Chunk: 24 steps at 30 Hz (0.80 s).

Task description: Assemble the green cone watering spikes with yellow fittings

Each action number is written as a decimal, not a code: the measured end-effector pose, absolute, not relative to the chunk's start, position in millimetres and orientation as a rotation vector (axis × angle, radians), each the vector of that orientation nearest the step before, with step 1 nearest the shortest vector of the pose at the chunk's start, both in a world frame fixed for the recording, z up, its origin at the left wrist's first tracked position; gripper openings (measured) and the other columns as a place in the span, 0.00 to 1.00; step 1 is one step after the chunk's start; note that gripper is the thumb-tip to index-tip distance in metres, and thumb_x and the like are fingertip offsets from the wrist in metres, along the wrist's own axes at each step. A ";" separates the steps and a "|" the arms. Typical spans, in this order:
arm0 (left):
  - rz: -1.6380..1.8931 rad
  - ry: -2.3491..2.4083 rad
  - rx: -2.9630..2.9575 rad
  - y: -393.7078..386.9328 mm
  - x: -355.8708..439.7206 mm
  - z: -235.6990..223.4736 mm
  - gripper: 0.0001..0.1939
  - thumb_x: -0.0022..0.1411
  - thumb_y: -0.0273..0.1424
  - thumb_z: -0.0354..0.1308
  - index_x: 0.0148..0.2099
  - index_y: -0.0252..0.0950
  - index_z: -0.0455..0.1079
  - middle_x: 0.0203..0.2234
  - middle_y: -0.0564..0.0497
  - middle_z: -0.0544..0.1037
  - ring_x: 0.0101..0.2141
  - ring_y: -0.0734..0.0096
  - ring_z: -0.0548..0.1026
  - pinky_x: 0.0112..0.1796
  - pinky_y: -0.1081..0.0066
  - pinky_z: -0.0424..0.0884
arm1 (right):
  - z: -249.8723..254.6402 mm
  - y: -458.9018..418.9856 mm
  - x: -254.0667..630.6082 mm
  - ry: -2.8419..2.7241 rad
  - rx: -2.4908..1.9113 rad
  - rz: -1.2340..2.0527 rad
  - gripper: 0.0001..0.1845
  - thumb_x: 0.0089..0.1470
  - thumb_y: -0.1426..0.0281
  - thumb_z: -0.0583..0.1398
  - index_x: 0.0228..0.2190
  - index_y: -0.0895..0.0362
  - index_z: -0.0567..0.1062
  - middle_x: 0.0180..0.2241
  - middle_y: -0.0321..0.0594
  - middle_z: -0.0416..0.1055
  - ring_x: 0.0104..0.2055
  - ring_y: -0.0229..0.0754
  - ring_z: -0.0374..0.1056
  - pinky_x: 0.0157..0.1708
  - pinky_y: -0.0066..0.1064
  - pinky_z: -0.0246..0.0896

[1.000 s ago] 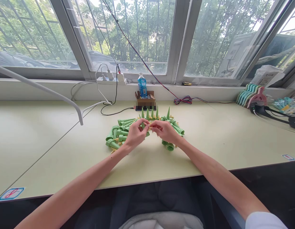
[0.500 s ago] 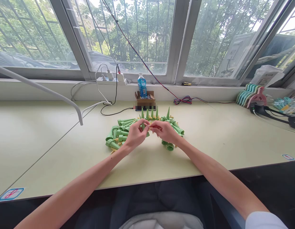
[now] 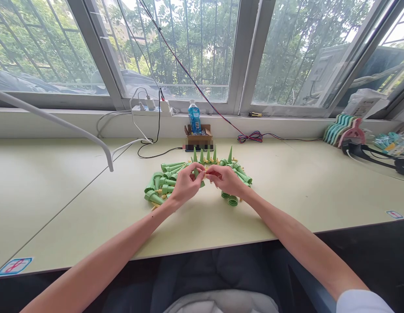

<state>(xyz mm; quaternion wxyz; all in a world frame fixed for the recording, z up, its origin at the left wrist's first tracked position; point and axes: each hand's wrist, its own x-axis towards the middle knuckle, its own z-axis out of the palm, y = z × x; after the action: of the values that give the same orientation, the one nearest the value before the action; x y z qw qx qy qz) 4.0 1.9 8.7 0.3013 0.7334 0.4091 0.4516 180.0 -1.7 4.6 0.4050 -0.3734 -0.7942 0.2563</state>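
My left hand [image 3: 186,183] is closed on a green plastic watering spike [image 3: 196,172], whose wide end shows below the fingers. My right hand [image 3: 226,179] pinches a small yellow valve piece [image 3: 206,171] against the spike's side; the fingertips hide most of it. A heap of green spikes [image 3: 169,181] with yellow parts lies left of my left hand. Behind both hands several spikes [image 3: 208,155] stand point up. More spikes [image 3: 243,174] lie beside my right hand, and two open round ends [image 3: 233,201] show under its wrist.
At the back of the pale table [image 3: 280,191] a blue-labelled bottle [image 3: 194,117] stands in a small cardboard box [image 3: 198,140]. A coiled red-black cable [image 3: 252,137] lies to its right. A white tube [image 3: 58,116] crosses on the left. Hangers [image 3: 343,129] and a black headset [image 3: 365,156] are far right.
Almost nothing differs. Both hands stay together over the table with the same spike and yellow piece.
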 end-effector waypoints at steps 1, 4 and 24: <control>1.198 1.085 1.943 1.7 4.0 8.9 0.08 0.60 0.37 0.56 0.38 0.38 0.69 0.29 0.54 0.72 0.17 0.81 0.60 0.18 0.76 0.55 | 4.7 -1.8 179.9 -2.004 -0.942 0.650 0.12 0.61 0.63 0.54 0.33 0.58 0.72 0.24 0.35 0.68 0.23 0.33 0.59 0.26 0.26 0.57; 1.193 1.081 1.938 1.2 4.1 9.8 0.08 0.60 0.37 0.56 0.38 0.38 0.69 0.28 0.54 0.71 0.17 0.81 0.59 0.18 0.76 0.55 | 4.4 -1.5 179.9 -2.000 -0.944 0.651 0.12 0.61 0.63 0.54 0.31 0.58 0.71 0.23 0.34 0.67 0.22 0.32 0.58 0.27 0.26 0.57; 1.179 1.045 1.946 3.2 4.3 5.2 0.10 0.61 0.38 0.53 0.39 0.38 0.68 0.25 0.54 0.68 0.17 0.80 0.59 0.17 0.77 0.54 | 0.4 2.7 180.0 -2.040 -0.985 0.551 0.24 0.63 0.56 0.51 0.20 0.57 0.64 0.17 0.32 0.59 0.23 0.34 0.57 0.26 0.27 0.53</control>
<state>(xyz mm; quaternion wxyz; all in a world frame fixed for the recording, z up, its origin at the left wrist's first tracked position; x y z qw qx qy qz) 4.3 3.2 5.2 0.3138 0.7380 0.3963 0.4470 180.0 2.7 0.4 0.3943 -0.3883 -0.8041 0.2173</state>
